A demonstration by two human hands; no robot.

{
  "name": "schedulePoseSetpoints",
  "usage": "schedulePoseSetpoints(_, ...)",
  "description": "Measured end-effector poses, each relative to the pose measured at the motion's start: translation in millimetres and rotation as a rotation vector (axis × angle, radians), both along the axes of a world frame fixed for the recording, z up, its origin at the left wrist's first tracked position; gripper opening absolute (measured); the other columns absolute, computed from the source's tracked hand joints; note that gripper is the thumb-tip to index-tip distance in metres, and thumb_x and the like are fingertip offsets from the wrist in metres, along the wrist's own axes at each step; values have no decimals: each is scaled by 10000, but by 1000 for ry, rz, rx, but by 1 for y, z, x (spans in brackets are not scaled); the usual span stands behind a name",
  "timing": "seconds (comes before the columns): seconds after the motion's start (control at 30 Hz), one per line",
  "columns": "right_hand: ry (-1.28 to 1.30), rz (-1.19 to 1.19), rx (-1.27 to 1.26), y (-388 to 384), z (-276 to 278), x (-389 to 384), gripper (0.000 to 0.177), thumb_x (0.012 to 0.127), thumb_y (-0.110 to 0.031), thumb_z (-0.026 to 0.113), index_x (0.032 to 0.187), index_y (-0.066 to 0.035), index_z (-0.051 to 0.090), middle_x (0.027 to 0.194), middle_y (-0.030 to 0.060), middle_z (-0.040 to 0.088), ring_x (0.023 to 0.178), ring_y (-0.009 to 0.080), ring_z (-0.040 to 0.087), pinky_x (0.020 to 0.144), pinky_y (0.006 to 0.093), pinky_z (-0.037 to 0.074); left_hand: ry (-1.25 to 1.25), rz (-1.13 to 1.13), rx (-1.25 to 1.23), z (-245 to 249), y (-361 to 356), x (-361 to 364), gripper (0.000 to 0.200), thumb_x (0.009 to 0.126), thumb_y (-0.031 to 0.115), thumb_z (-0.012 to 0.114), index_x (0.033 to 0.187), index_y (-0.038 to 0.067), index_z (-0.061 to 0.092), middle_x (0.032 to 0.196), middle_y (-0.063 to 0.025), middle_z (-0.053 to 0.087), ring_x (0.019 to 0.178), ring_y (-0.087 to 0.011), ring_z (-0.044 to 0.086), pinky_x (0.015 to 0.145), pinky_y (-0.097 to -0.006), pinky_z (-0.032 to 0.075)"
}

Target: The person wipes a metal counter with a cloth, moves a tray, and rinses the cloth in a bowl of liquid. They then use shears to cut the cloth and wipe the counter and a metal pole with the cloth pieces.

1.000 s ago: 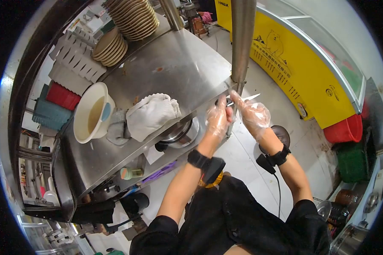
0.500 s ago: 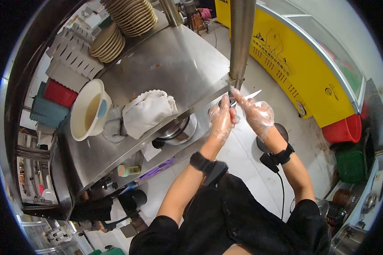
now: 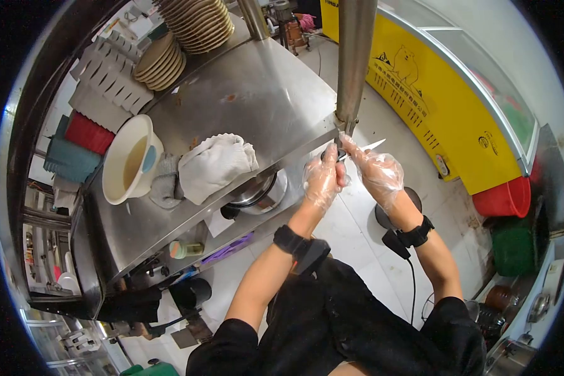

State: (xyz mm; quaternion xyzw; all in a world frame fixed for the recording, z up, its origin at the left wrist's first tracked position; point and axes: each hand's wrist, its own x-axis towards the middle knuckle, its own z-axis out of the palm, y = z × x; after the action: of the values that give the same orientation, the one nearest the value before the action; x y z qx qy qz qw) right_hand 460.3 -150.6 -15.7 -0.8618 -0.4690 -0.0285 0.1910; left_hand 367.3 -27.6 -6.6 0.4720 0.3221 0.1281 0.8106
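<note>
Both of my hands wear clear plastic gloves and meet beyond the table's edge, near the steel post. My left hand [image 3: 322,179] is closed around the dark handle of what look like scissors. The bright pointed blade of the scissors [image 3: 375,145] sticks out to the right, passing behind my right hand [image 3: 381,174]. My right fingers are pressed together and reach up to the left thumb tip. Something small and greyish shows between the fingertips, too small to name. The folded white cloth [image 3: 216,166] lies on the table left of my hands.
On the steel table [image 3: 276,94] stand a white basin [image 3: 114,164] of cloudy liquid, a grey cloth [image 3: 167,182] and stacked plates [image 3: 197,28]. A steel post [image 3: 356,69] rises at its corner. A pot [image 3: 260,194] sits below. Rightward are a yellow freezer [image 3: 426,94] and red bucket [image 3: 504,197].
My hands keep nearly the same pose around the scissors, with the right fingertips still at the left thumb. The view has shifted very slightly.
</note>
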Motion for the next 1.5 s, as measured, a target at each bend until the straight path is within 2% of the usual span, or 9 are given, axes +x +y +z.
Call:
schedulePoseSetpoints(0.3, -51, 53, 86, -5, -4, 7, 584, 908, -89, 538, 1430, -334, 442, 864, 109, 662, 711, 319, 662, 614, 433, 533, -50, -2, 6, -3, -7, 4, 380, 1028, 378, 501, 815, 66, 537, 593, -9, 481, 459, -113, 443, 410, -255, 330)
schedulePoseSetpoints(0.37, -119, 63, 11, -8, 7, 4, 494, 905, -61, 582, 1361, -251, 571, 945, 75, 711, 704, 262, 679, 610, 345, 544, -7, -15, 19, -2, -10, -1, 388, 1026, 389, 501, 808, 69, 528, 599, -9, 485, 469, -114, 448, 415, -253, 332)
schedulePoseSetpoints(0.7, -143, 47, 16, -11, 7, 4, 495, 916, -54, 566, 1364, -265, 566, 846, 98, 691, 661, 272, 660, 568, 366, 519, -37, 8, 52, -11, -13, 3, 435, 1011, 415, 522, 716, 95, 498, 589, 0, 490, 455, -107, 456, 399, -245, 340)
schedulePoseSetpoints(0.93, -124, 80, 64, -6, 0, 6, 623, 884, -24, 554, 1431, -310, 473, 771, 94, 637, 613, 285, 618, 565, 403, 508, -83, 45, 5, -15, -13, 1, 355, 1016, 389, 521, 806, 103, 512, 595, 3, 487, 446, -104, 442, 388, -248, 333)
schedulePoseSetpoints(0.97, -63, 77, -113, -3, 13, 0, 601, 914, -82, 502, 1456, -325, 410, 898, 119, 669, 727, 335, 678, 602, 444, 539, -57, 78, 31, -10, -12, -6, 345, 1017, 386, 520, 812, 109, 511, 593, 8, 484, 443, -99, 438, 387, -248, 333)
schedulePoseSetpoints(1.03, -91, 139, 24, 3, 4, -1, 702, 837, 14, 550, 1451, -309, 438, 720, 91, 593, 602, 281, 611, 549, 420, 492, -54, 97, 32, -17, -6, -15, 334, 1016, 389, 522, 817, 121, 527, 593, 16, 486, 446, -88, 437, 395, -243, 337)
schedulePoseSetpoints(1.23, -123, 63, 68, 4, -7, 16, 454, 941, -86, 555, 1355, -274, 566, 905, 122, 701, 685, 298, 654, 582, 400, 520, -25, 91, 20, -9, -4, 8, 400, 1009, 391, 537, 723, 113, 509, 596, 10, 491, 466, -101, 451, 418, -248, 341)
schedulePoseSetpoints(1.3, -88, 45, 88, 2, -7, 20, 465, 940, -85, 555, 1364, -277, 557, 993, 124, 711, 723, 297, 670, 590, 391, 526, -64, 51, 11, -9, -4, 14, 398, 1011, 386, 533, 727, 108, 512, 596, 8, 499, 466, -100, 453, 417, -250, 342)
schedulePoseSetpoints(1.5, -106, 129, -66, -9, 7, 13, 647, 892, -45, 524, 1464, -318, 395, 810, 104, 648, 678, 316, 660, 583, 432, 531, -2, 53, 156, -13, -18, -4, 406, 1028, 392, 493, 748, 99, 501, 578, 7, 468, 453, -99, 436, 407, -252, 335)
